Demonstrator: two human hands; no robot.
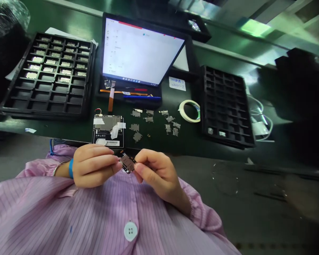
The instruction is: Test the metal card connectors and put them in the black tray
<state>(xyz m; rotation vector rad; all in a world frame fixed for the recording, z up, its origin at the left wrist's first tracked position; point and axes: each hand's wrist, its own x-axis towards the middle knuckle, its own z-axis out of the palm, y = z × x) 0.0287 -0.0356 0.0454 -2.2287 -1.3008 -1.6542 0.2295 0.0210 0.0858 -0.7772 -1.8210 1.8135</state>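
Between my two hands, close to my chest, I see a small circuit board (127, 163) with a metal shield on it, tilted. My left hand (95, 165) is closed, its fingertips pinching the board's left edge. The right-hand edge is gripped between thumb and finger of my right hand (156, 173). Just beyond my left hand lies a larger battery-and-board assembly (107, 127) with pieces of white tape on it. Several thin metal shield plates (134, 127) are scattered on the green table, and more small metal plates (170, 119) lie to their right.
At the left stands a black compartment tray (57, 95), partly filled with metal-covered parts. Another black tray (225, 102) at the right holds two small parts. A lit laptop screen (140, 53), a blue pen (142, 97), a tape roll (184, 115) and a handwritten label (177, 83) are also there.
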